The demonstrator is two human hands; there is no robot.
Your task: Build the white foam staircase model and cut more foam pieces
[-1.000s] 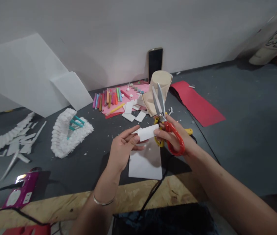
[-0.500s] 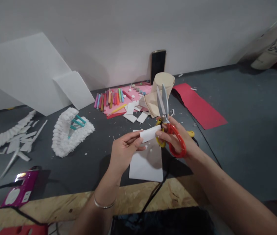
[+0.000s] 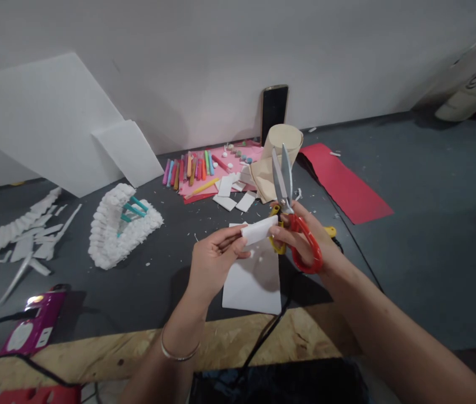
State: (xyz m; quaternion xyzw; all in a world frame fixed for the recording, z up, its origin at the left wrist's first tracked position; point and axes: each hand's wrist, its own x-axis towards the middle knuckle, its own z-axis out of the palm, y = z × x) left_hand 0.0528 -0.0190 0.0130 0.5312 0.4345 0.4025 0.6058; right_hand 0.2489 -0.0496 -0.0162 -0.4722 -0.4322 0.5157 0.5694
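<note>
My left hand (image 3: pixel 212 261) pinches one end of a small folded white strip (image 3: pixel 259 230) held above the dark table. My right hand (image 3: pixel 305 238) grips red-handled scissors (image 3: pixel 292 216), blades pointing up and away, slightly parted. Its fingertips also touch the strip's other end. Under both hands a white sheet (image 3: pixel 252 280) lies flat on the table. A yellow tool (image 3: pixel 277 244) with a black cable lies just behind my right hand, mostly hidden.
A white ruffled foam heart (image 3: pixel 115 227) lies at left, cut white strips (image 3: pixel 19 238) further left. Coloured sticks on pink paper (image 3: pixel 195 168), a beige roll (image 3: pixel 282 143), a phone against the wall (image 3: pixel 274 109), a red sheet (image 3: pixel 345 182) and a purple device (image 3: pixel 31 331) surround the hands.
Both hands and the strip have stayed almost where they were; the view drifted slightly, and the strip is pinched a little tighter between the two hands.
</note>
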